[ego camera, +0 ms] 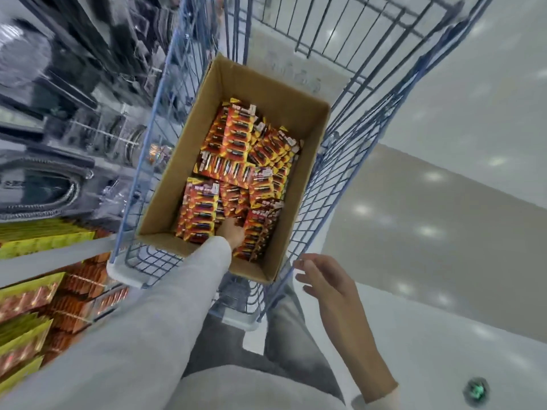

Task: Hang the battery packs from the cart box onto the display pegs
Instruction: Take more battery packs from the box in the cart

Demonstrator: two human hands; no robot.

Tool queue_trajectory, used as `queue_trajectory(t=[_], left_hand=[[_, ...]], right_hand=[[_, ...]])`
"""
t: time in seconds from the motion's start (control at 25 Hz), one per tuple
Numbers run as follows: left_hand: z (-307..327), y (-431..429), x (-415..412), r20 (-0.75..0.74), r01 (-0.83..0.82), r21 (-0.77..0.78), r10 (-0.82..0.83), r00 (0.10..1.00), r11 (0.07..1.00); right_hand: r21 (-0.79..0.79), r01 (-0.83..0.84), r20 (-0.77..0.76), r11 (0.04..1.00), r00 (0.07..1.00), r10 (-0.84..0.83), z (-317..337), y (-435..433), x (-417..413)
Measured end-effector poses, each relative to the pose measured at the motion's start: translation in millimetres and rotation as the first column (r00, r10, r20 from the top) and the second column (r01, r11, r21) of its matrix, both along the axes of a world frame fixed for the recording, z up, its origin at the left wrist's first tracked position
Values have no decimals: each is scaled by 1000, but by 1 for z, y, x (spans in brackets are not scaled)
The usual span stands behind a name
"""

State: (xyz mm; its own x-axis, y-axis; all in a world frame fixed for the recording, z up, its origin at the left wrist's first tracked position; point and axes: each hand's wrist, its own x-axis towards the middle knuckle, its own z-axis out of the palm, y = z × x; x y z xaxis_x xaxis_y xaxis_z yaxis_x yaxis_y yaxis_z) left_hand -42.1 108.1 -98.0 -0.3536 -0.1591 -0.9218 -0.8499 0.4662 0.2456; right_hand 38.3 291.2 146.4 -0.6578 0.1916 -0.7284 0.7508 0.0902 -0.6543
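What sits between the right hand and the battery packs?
Head view: the box wall and the cart's wire side separate the right hand from the battery packs.

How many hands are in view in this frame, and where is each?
2. The left hand reaches into the cardboard box among the battery packs. The right hand hovers open beside the box's near right corner, holding nothing. Neither is hidden.
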Motion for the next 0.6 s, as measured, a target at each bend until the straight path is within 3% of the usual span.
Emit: queue_trajectory(t=[0.2,0.4,0.6], left_hand=[[-27,15,-2,47,79,-25,-78,996,997],[-40,22,1,4,53,-207,-53,999,977],[-10,4,-3,-164,-42,-187,11,986,981]], right_hand=[[15,-1,34,1000,999,1,-16,15,-28],[3,-53,64,999,997,53,-24,15,-41],[0,-135,87,991,987,135,-28,7,-56]])
